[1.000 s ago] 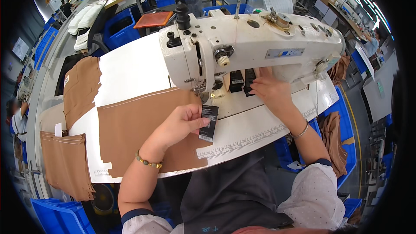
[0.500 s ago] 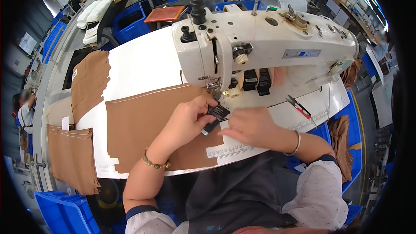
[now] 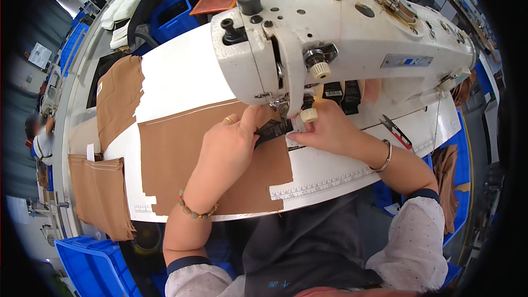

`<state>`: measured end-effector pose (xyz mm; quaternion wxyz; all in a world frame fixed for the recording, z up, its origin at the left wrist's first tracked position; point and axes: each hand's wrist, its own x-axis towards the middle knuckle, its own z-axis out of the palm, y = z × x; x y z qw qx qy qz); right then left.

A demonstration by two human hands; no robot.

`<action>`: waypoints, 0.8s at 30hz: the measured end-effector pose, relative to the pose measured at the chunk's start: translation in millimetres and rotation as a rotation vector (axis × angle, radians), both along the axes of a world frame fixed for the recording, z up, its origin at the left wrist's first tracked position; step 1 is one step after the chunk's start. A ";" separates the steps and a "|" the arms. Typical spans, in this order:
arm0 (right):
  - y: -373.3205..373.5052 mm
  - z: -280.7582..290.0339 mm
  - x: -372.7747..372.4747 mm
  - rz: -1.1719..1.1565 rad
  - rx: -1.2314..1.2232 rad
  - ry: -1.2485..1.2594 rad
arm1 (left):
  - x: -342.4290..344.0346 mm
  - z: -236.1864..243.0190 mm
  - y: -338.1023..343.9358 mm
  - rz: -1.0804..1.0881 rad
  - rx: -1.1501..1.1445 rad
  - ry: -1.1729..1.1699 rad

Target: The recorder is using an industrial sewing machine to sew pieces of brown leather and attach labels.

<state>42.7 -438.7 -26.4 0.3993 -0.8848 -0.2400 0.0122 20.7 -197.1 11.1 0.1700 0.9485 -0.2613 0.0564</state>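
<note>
Left hand (image 3: pixel 226 146) pinches black label (image 3: pixel 273 131) over brown fabric panel (image 3: pixel 201 162). Right hand (image 3: pixel 334 131) curls at right; cannot tell its grip.

Sewing machine (image 3: pixel 352 36) stands on surface (image 3: pixel 179 63), toward back and right. Fabric panel (image 3: pixel 190 162) lies on surface, left of machine and before it. Label (image 3: pixel 275 130) is above right part of panel, in left hand (image 3: pixel 228 146); right hand (image 3: pixel 335 132) is just right of label. Behind right hand, under machine: other labels (image 3: pixel 352 98). Scissors (image 3: pixel 397 131): right of right hand. Left of panel: two fabric stacks (image 3: pixel 100 195), one behind other.
</note>
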 end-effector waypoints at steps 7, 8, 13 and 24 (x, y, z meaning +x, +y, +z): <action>1.8 -5.0 -6.7 0.095 0.171 0.067 | -14.4 2.5 -13.7 -0.101 0.029 -0.018; 2.5 -3.9 -9.0 0.106 0.241 0.037 | -13.9 6.6 -14.7 -0.107 0.035 -0.015; 0.2 2.6 -6.6 0.094 0.212 0.019 | 3.6 5.6 9.4 -0.060 -0.076 0.071; -3.0 2.1 -8.0 0.096 0.201 0.090 | 9.4 -1.0 2.3 -0.051 -0.293 0.321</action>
